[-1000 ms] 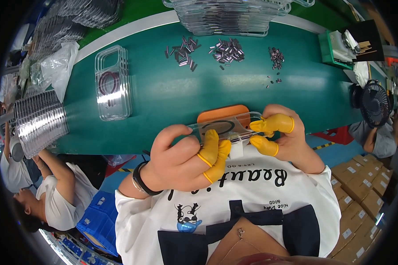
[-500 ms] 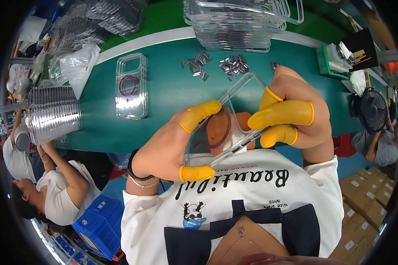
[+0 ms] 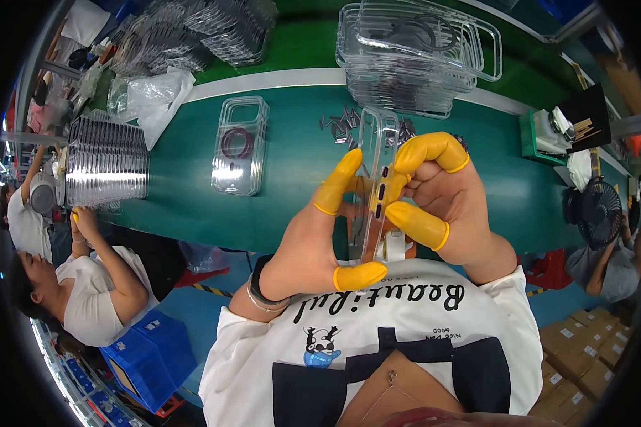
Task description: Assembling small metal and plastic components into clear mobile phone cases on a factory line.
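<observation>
Both hands pinched one clear phone case edge-on above the green belt; the left hand gripped its near edge and the right hand its side; yellow finger cots showed on four fingertips; another clear case lay flat to the left; brown cartons sat stacked at lower right; a blue crate stood lower left

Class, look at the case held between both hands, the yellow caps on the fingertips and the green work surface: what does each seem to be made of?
Phone case: clear glossy plastic, probably; the table shows through it and its edges catch highlights.
Yellow finger caps: thin rubber or latex, apparently; matte, tightly fitted, with rolled rims.
Green work surface: smooth, faintly shiny sheet, perhaps a rubber or vinyl belt; unclear which.
</observation>
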A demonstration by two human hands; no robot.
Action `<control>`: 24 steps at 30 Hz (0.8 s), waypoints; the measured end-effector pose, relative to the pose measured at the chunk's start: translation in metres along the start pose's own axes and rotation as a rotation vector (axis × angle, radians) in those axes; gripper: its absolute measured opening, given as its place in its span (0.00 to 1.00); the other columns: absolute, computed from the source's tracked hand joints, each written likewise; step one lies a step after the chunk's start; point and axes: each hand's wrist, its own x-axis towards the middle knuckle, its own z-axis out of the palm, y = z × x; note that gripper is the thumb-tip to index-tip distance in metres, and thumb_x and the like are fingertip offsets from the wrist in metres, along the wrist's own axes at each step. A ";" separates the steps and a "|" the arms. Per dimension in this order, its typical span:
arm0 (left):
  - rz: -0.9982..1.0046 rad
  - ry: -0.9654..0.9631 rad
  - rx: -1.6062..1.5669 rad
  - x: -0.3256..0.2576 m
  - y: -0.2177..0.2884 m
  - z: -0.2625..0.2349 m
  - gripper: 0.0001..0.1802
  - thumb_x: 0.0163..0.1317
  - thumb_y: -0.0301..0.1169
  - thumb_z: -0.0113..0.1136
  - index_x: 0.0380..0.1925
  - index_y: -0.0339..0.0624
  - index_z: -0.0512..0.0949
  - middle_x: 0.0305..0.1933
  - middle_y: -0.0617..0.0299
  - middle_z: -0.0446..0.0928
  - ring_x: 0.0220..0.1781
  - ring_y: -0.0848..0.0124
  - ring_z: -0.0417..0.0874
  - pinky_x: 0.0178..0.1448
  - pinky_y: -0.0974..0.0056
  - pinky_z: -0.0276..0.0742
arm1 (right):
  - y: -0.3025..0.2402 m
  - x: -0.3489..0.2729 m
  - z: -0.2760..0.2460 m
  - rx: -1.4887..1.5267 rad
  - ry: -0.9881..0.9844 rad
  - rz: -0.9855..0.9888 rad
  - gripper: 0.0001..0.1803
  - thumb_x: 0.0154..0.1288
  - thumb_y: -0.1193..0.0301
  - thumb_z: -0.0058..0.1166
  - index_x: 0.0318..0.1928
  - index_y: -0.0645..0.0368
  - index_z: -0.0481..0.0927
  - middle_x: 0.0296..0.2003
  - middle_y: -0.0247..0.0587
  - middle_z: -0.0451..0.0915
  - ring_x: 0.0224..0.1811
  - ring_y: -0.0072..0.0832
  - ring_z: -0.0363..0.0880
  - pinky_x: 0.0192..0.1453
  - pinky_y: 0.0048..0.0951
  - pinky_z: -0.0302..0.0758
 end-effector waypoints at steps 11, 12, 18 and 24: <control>0.052 0.199 0.596 0.004 0.015 0.008 0.55 0.36 0.44 0.73 0.65 0.42 0.56 0.48 0.50 0.69 0.42 0.58 0.75 0.45 0.60 0.74 | 0.006 -0.002 -0.005 0.152 0.046 0.006 0.21 0.54 0.86 0.53 0.41 0.54 0.58 0.37 0.37 0.70 0.36 0.19 0.72 0.42 0.21 0.70; 0.075 0.241 0.680 0.004 0.015 0.008 0.54 0.36 0.44 0.73 0.65 0.41 0.57 0.48 0.50 0.69 0.41 0.58 0.75 0.45 0.60 0.74 | 0.006 -0.002 -0.005 0.152 0.045 0.007 0.21 0.54 0.86 0.53 0.41 0.54 0.58 0.37 0.37 0.70 0.36 0.19 0.72 0.42 0.21 0.70; 0.001 0.067 0.028 0.004 0.000 0.005 0.56 0.36 0.43 0.73 0.66 0.42 0.54 0.48 0.53 0.70 0.39 0.60 0.77 0.44 0.61 0.74 | -0.002 0.001 -0.006 0.134 -0.011 0.094 0.22 0.55 0.86 0.53 0.45 0.56 0.59 0.38 0.41 0.72 0.35 0.21 0.74 0.40 0.23 0.75; 0.026 0.086 0.179 0.005 0.000 0.005 0.57 0.35 0.44 0.73 0.66 0.43 0.53 0.48 0.52 0.70 0.38 0.61 0.76 0.44 0.61 0.73 | 0.003 0.000 -0.003 0.194 0.039 0.066 0.22 0.55 0.86 0.53 0.46 0.56 0.59 0.39 0.42 0.72 0.35 0.20 0.74 0.39 0.22 0.73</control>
